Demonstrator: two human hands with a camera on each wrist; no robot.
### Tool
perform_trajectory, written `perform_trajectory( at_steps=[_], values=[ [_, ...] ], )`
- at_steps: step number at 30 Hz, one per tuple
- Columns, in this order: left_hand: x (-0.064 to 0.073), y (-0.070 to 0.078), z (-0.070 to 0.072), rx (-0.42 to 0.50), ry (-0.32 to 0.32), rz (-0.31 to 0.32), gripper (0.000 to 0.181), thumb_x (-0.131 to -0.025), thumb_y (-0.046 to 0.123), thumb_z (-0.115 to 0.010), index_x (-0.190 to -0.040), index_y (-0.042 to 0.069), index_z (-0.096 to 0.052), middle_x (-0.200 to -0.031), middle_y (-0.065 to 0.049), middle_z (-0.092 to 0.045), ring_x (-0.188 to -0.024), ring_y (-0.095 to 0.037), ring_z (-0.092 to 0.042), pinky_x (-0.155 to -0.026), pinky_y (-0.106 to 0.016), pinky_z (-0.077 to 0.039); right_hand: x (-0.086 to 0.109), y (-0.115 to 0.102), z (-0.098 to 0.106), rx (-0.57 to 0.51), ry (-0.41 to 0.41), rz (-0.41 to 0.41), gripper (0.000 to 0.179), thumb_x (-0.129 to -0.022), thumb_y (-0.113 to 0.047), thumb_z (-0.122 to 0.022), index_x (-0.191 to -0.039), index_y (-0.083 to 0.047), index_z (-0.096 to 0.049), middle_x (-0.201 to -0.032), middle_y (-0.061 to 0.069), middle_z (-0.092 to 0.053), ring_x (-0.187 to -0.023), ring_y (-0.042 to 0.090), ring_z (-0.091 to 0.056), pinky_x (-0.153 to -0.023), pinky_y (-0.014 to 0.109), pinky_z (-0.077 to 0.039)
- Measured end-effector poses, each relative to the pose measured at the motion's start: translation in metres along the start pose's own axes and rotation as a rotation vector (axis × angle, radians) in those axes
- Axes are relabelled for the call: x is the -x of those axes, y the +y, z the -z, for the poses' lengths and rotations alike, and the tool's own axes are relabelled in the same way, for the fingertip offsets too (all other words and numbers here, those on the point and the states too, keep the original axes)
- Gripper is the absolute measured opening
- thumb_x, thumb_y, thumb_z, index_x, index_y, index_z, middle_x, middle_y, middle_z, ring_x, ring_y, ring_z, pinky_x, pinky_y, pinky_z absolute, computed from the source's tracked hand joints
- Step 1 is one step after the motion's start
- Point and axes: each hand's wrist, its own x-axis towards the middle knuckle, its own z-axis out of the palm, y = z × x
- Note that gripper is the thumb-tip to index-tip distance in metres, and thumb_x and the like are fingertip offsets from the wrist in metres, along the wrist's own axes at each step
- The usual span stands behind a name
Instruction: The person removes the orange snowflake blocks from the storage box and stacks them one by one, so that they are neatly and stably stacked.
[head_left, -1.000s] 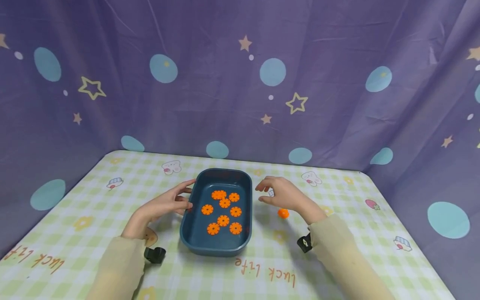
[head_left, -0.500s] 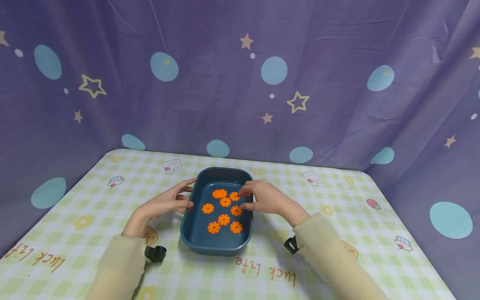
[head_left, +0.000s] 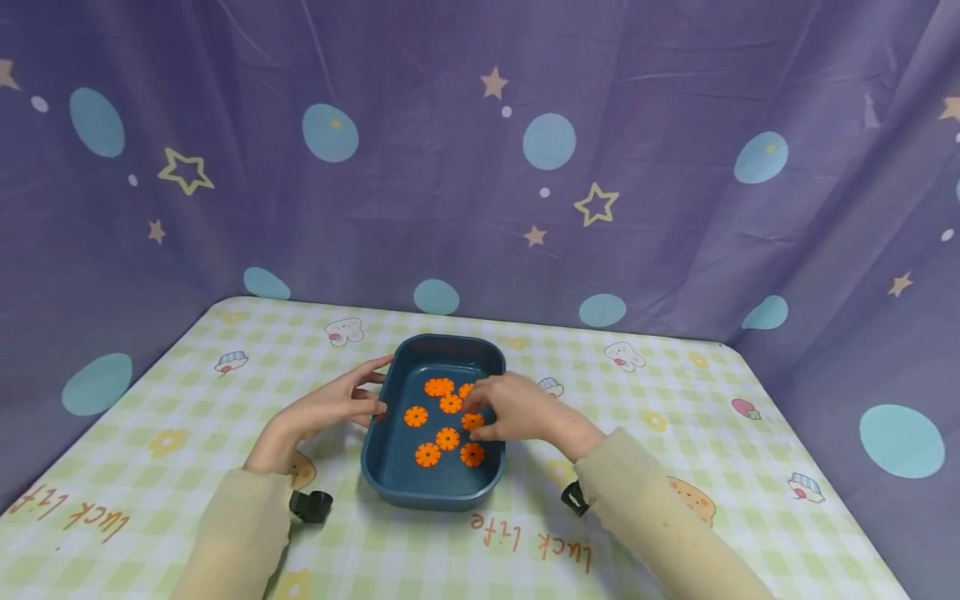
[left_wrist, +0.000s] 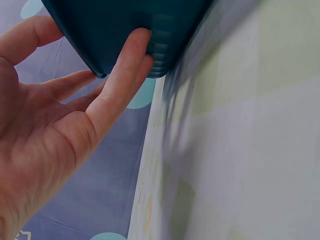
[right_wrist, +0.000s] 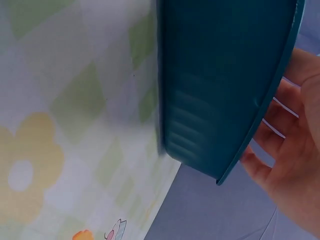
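A dark teal rectangular tub (head_left: 433, 492) sits mid-table, with several flat orange notched discs (head_left: 447, 439) scattered on its floor. My left hand (head_left: 330, 412) grips the tub's left side. Its thumb and a finger are at the rim, while in the left wrist view other fingers (left_wrist: 125, 65) lie along the outer wall. My right hand (head_left: 517, 408) reaches over the right rim, bent fingers above the discs at that side and thumb apart from them. No disc shows in its grasp. In the right wrist view the tub wall (right_wrist: 215, 90) hides its fingertips.
The table (head_left: 637, 533) has a green-and-white checked cloth printed with small figures. An orange piece (right_wrist: 83, 235) lies on the cloth outside the tub, seen in the right wrist view. A purple curtain (head_left: 435, 208) hangs behind the table.
My right hand has moved left, from beside the tub to over its rim and then slightly nearer the discs. The left hand and the tub stay put.
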Motion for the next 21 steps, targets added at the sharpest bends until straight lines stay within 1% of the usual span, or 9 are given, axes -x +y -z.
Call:
perform_trajectory(
  at_steps=[3,7,9,11,16,21],
  values=[
    [0.000,0.000,0.001,-0.002,0.002,0.005,0.078,-0.088,0.019,-0.059,-0.148,0.019,-0.009,-0.144,-0.026,-0.016,-0.099,-0.025,-0.058,-0.078,-0.044,-0.052,-0.002,-0.002,-0.001,0.026,-0.015,0.011,0.031,-0.077,-0.035,-0.071,-0.104,-0.019,-0.068,-0.103,-0.009,-0.062,-0.087,0.006,-0.058,-0.080,0.024,-0.046],
    [-0.001,-0.001,0.001,-0.003,0.006,0.004,0.077,-0.088,0.020,-0.058,-0.147,0.019,-0.010,-0.143,-0.026,-0.017,-0.099,-0.025,-0.058,-0.078,-0.044,-0.051,-0.004,-0.006,-0.003,0.053,-0.037,0.023,0.031,-0.076,-0.036,-0.072,-0.102,-0.021,-0.068,-0.102,-0.009,-0.064,-0.086,0.007,-0.057,-0.078,0.026,-0.043],
    [-0.001,-0.001,0.001,-0.001,0.007,0.007,0.077,-0.087,0.020,-0.059,-0.147,0.019,-0.010,-0.143,-0.025,-0.018,-0.100,-0.024,-0.058,-0.079,-0.044,-0.052,-0.004,-0.008,-0.003,0.054,-0.063,0.018,0.031,-0.076,-0.037,-0.072,-0.102,-0.021,-0.068,-0.102,-0.010,-0.064,-0.086,0.009,-0.057,-0.078,0.028,-0.041],
    [-0.001,-0.002,0.002,-0.003,0.004,0.004,0.077,-0.088,0.020,-0.059,-0.147,0.019,-0.010,-0.143,-0.026,-0.017,-0.100,-0.025,-0.058,-0.078,-0.044,-0.052,-0.006,-0.010,-0.004,0.054,-0.088,0.014,0.031,-0.076,-0.038,-0.072,-0.102,-0.022,-0.068,-0.100,-0.011,-0.064,-0.086,0.008,-0.057,-0.077,0.027,-0.041],
    [-0.001,-0.002,0.002,-0.003,0.005,0.002,0.078,-0.087,0.021,-0.059,-0.147,0.020,-0.010,-0.143,-0.026,-0.018,-0.101,-0.026,-0.057,-0.078,-0.044,-0.052,-0.009,-0.012,-0.006,0.055,-0.146,0.008,0.031,-0.074,-0.040,-0.073,-0.101,-0.024,-0.068,-0.093,-0.013,-0.063,-0.082,0.004,-0.055,-0.075,0.023,-0.041],
    [-0.001,-0.002,0.000,0.005,0.012,0.011,0.077,-0.087,0.022,-0.060,-0.147,0.021,-0.011,-0.143,-0.025,-0.019,-0.101,-0.026,-0.057,-0.078,-0.042,-0.052,-0.012,-0.013,-0.010,0.050,-0.206,-0.022,0.033,-0.072,-0.041,-0.075,-0.100,-0.025,-0.067,-0.089,-0.014,-0.062,-0.079,0.002,-0.052,-0.076,0.024,-0.039]
  ],
)
